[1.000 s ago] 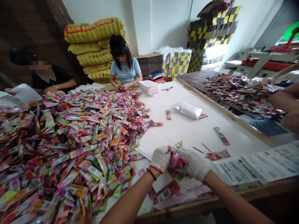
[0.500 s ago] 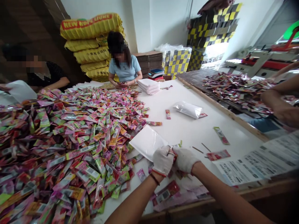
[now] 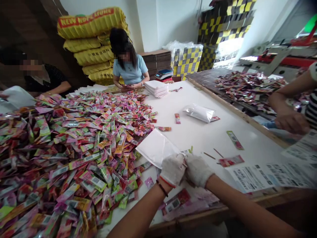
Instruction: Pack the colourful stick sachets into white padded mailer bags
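Observation:
My left hand (image 3: 173, 169), in a white knit glove, is closed at the near corner of a white plastic bag (image 3: 156, 147). The bag lies flat, pointing away toward the heap of small colourful sachets (image 3: 99, 142). My right hand (image 3: 199, 170), gloved too, presses against the left with its fingers curled in at the bag's near edge. What sits between the fingertips is mostly hidden. Beneath and around my wrists lie more sachets, among them a larger red and pink packet (image 3: 176, 202).
A filled white bag (image 3: 200, 113) and loose sachets lie on the white table (image 3: 198, 138). Farther back is a stack of white bags (image 3: 156, 88). Printed label sheets (image 3: 262, 177) cover the right edge. Two co-workers sit across; another's hand (image 3: 292, 119) is at right.
Both hands stay together at the bag's corner; a red bit seen between them before is out of sight now. On the right, the co-worker's hand has moved lower and the label sheets have shifted.

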The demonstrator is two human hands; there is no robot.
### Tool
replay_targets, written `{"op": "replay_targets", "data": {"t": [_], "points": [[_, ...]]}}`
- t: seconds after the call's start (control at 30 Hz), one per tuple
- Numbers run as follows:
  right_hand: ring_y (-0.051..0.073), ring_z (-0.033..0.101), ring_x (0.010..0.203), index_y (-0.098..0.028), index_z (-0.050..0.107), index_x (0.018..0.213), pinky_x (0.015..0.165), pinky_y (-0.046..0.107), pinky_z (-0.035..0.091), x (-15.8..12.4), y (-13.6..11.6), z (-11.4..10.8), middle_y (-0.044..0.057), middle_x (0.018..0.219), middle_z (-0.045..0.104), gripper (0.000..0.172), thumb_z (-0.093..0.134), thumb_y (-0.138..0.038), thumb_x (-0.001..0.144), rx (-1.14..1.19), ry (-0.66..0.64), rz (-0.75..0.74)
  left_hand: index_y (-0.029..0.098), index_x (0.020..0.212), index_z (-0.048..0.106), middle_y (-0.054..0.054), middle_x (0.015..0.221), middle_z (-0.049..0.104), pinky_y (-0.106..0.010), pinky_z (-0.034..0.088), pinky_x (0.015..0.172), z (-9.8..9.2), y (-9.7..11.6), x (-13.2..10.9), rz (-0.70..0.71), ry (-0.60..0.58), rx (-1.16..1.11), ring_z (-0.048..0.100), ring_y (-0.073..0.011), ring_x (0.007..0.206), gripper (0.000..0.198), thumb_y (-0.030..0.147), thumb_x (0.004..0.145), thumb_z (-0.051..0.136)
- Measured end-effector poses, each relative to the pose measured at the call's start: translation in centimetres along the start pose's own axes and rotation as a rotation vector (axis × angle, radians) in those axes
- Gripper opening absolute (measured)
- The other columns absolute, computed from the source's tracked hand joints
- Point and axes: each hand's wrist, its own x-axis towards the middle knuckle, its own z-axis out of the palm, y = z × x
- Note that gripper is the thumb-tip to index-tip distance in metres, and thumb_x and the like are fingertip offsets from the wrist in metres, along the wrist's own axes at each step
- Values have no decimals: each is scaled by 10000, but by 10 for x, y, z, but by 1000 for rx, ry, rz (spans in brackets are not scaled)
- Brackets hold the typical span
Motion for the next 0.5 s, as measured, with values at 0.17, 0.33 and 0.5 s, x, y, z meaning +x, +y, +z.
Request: {"op": "replay_targets", "data": {"t": [0.17,0.33,0.5], "points": [[222,620,812,-137,647,929,695,300,415,8,9,-6,140,893,670,232,482,-253,814,42,-27,3,239,987,605,-31,877,654,-263,380,608,-6,2,2,22,8,63,608,-169,764,258,302,930,361],[198,557,942,-169,635,991,834,292,404,-11,17,17,106,1045,623,244,454,-223,836,218,227,-113,238,1020,615,-34,872,662,-264,395,622,-3,0,-2,28,19,13,613,-174,765,260,322,916,392],[226,564,862,-136,672,822,795,335,432,2,17,30,140,926,624,209,487,-234,809,268,271,48,213,968,662,-53,869,688,-254,405,659,0,-1,-5,6,34,-171,619,-165,766,352,331,933,332]]}}
